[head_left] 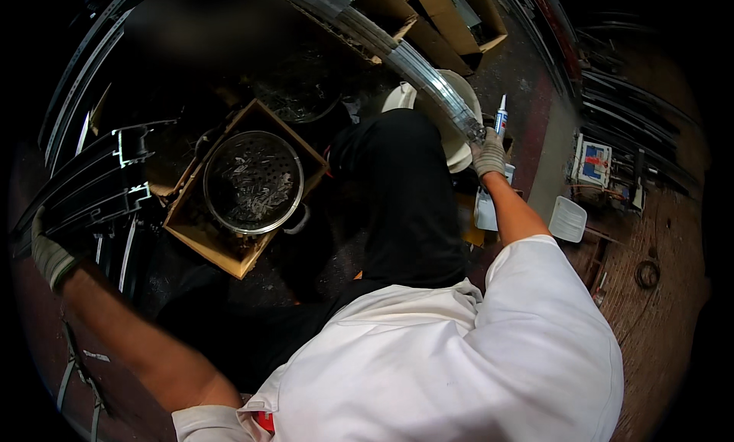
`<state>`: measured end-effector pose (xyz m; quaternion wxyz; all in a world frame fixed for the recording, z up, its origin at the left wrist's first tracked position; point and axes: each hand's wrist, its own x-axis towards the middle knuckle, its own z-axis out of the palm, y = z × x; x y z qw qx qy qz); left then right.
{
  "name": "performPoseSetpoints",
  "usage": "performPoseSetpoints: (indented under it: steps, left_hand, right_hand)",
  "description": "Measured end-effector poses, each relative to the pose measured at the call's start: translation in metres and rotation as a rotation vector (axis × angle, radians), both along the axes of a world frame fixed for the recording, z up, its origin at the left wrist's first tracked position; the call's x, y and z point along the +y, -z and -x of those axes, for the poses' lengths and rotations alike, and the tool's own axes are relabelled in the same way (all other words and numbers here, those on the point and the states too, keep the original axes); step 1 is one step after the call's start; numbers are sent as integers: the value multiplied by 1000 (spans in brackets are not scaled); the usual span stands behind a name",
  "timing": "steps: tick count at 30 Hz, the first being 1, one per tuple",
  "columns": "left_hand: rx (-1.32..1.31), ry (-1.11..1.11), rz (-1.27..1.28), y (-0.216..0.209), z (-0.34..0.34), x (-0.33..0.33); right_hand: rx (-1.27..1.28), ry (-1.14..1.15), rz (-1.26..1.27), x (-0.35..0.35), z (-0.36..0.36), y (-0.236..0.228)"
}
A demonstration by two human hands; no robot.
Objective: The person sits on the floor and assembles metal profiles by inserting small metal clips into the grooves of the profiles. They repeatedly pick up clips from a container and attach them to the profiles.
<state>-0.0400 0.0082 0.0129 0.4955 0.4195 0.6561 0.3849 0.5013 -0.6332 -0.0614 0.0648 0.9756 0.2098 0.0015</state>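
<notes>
My left hand (51,258), in a grey glove, is at the far left, on the outer side of a dark metal profile (76,212). Its fingers bend round the profile's edge, partly hidden; the cut end shows bright and hollow. Another dark profile (92,155) with a bright cut end lies just beyond. On the right, my gloved right hand (491,154) is closed at the near end of long silver metal strips (436,86), which slant down from the top. Close by that hand stands a sealant cartridge (501,119) with a white nozzle.
Between my arms, a perforated round metal pan (253,183) with shavings sits over a cardboard box (200,243). Pale round containers (459,98) lie behind my knee. At right are a white tray (568,219) and a cable coil (647,274). Open cartons (489,40) stand far off.
</notes>
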Motion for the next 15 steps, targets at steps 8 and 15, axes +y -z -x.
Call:
performPoseSetpoints:
  steps: [8,15]
  left_hand:
    - [-22,7,1,2,3,3]
    - [-45,16,13,7,5,5]
  right_hand:
    - [-20,226,11,-13,5,-10]
    - [-82,194,-72,-18,4,-4]
